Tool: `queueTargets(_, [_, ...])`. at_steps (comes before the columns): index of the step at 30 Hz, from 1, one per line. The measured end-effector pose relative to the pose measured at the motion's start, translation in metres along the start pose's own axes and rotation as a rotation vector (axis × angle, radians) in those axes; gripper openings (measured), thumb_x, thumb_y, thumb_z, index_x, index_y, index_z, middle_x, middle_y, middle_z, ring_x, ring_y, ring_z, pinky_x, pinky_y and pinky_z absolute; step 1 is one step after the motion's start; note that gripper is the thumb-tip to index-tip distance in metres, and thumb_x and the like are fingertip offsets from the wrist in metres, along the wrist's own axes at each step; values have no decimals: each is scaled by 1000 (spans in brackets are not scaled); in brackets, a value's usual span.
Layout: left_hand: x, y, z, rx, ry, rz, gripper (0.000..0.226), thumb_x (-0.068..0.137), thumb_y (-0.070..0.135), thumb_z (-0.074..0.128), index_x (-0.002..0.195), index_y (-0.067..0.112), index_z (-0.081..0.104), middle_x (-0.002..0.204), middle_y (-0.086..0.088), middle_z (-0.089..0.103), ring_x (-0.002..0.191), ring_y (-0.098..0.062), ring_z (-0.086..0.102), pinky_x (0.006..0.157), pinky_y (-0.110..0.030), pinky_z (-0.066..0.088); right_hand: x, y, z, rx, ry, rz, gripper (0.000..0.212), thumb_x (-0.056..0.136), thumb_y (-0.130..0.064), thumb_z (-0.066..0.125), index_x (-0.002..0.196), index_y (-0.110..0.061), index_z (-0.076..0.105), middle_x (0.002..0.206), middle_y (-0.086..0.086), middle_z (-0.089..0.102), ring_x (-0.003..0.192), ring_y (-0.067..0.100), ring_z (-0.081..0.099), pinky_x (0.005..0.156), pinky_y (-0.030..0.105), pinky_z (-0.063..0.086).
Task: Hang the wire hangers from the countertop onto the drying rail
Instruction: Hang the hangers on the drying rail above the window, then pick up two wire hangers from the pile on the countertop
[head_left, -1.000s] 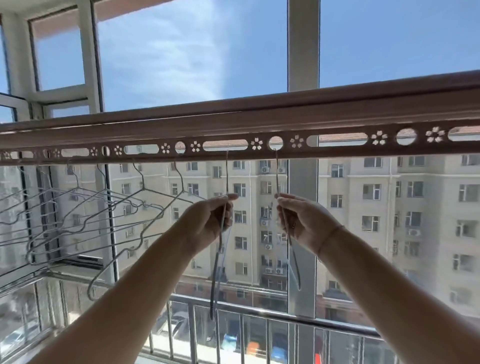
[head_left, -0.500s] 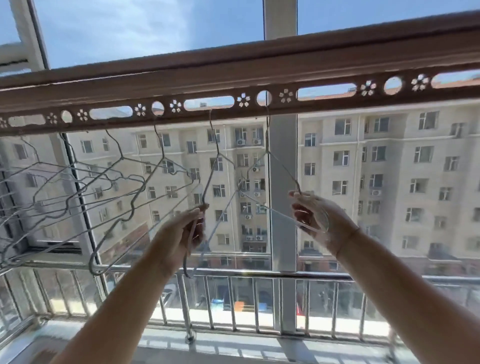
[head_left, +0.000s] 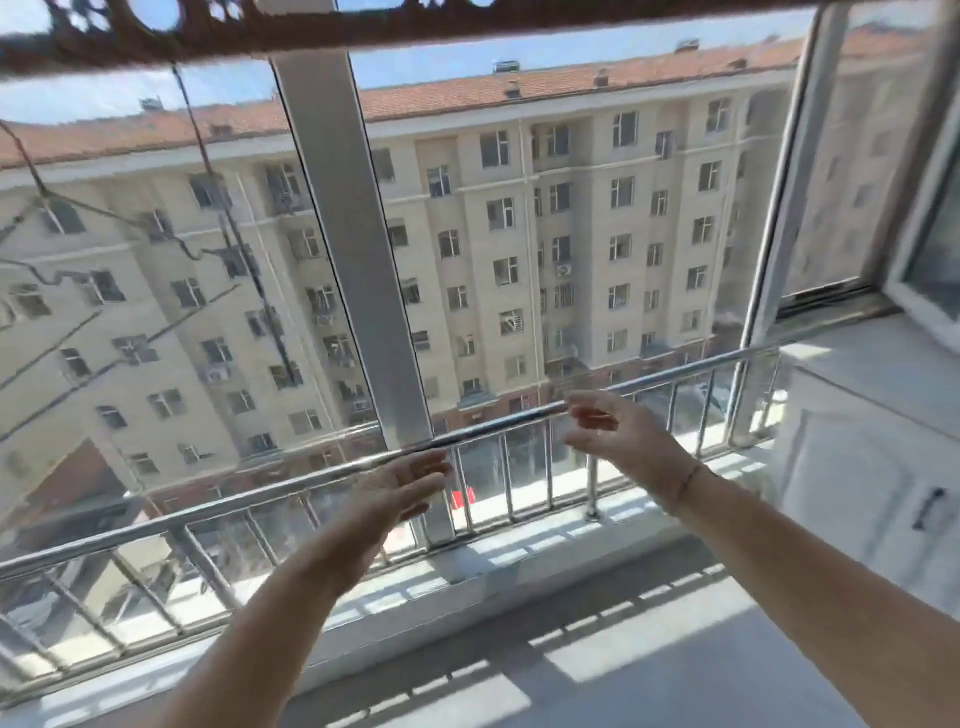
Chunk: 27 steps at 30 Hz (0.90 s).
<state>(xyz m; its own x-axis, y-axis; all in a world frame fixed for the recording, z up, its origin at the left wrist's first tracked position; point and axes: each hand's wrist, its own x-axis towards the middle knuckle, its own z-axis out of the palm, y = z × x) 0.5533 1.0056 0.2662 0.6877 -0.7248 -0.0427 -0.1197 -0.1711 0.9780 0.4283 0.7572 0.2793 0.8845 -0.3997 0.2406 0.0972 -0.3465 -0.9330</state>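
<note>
Upper left, wire hangers hang from the brown drying rail along the top edge. Lower centre, the left hand and then the right hand hover near the steel guard railing, both relaxed and empty. Far right is a white countertop, with no hangers showing on it. Fetching more likely means swinging right, keeping clear of the railing.

This is the glazed balcony of a flat, high above the street. Tall panes in a metal frame look across to a many-storeyed apartment block with a red roof. A steel guard railing lines the sill, a drying rail with wire hangers crosses overhead, and a white cabinet stands on the right.
</note>
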Motion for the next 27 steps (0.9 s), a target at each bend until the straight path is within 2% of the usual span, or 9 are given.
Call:
queueTargets(2, [18, -2, 34, 54, -111, 9, 46, 79, 36, 66, 123, 32, 55, 127, 9, 61, 119, -7, 55, 102, -27, 40, -11, 20, -30, -43, 60, 28, 50, 75, -25, 73, 122, -21, 56, 115, 3, 59, 111, 16, 54, 85, 15, 45])
queueTargets(4, [35, -2, 70, 73, -208, 21, 52, 75, 38, 66, 125, 34, 52, 131, 10, 57, 121, -5, 53, 103, -24, 39, -22, 40, -63, -81, 116, 71, 59, 74, -30, 74, 129, -18, 53, 123, 2, 57, 117, 16, 51, 96, 26, 43])
queueTargets(7, [60, 3, 129, 98, -336, 30, 60, 76, 41, 67, 132, 36, 46, 134, 14, 53, 124, -3, 49, 99, -19, 40, -41, 67, -114, -116, 188, 127, 63, 74, -29, 74, 132, -19, 50, 133, 1, 52, 125, 16, 46, 102, 34, 39])
queueTargets(10, [82, 10, 192, 94, -423, 49, 67, 76, 39, 67, 138, 33, 41, 136, 14, 51, 125, -2, 48, 101, -21, 40, -64, 93, -164, -117, 280, 190, 64, 75, -20, 75, 133, -16, 48, 134, 3, 49, 126, 17, 43, 104, 33, 37])
queueTargets(14, [107, 18, 280, 62, -476, 70, 75, 73, 34, 69, 141, 24, 39, 137, 9, 51, 126, -6, 48, 108, -29, 37, -98, 123, -238, -115, 392, 259, 71, 76, -14, 74, 137, -9, 39, 139, 7, 44, 131, 19, 39, 99, 23, 33])
queueTargets(17, [125, 22, 349, 50, -508, 68, 78, 73, 34, 70, 142, 22, 39, 138, 6, 52, 127, -9, 48, 109, -33, 37, -126, 142, -299, -101, 459, 299, 75, 77, -15, 72, 140, -10, 32, 141, 10, 39, 133, 20, 36, 101, 25, 32])
queueTargets(20, [140, 26, 421, 26, -563, 70, 70, 76, 29, 72, 139, 21, 42, 135, 6, 55, 126, -9, 50, 104, -26, 42, -155, 162, -362, -115, 548, 344, 78, 76, -17, 73, 141, -11, 31, 142, 11, 39, 133, 19, 37, 104, 29, 33])
queueTargets(23, [152, 31, 490, -23, -624, 71, 54, 83, 13, 67, 133, 19, 47, 127, 7, 59, 118, -4, 56, 87, -12, 47, -186, 180, -418, -133, 621, 393, 76, 76, -20, 73, 141, -14, 33, 141, 9, 40, 131, 18, 39, 103, 30, 35])
queueTargets(27, [177, 30, 569, -17, -706, 51, 67, 73, 30, 77, 133, 22, 48, 132, 4, 58, 124, -10, 53, 97, -21, 45, -221, 201, -482, -164, 729, 445, 68, 78, -20, 72, 136, -14, 39, 134, 8, 45, 124, 16, 43, 99, 28, 35])
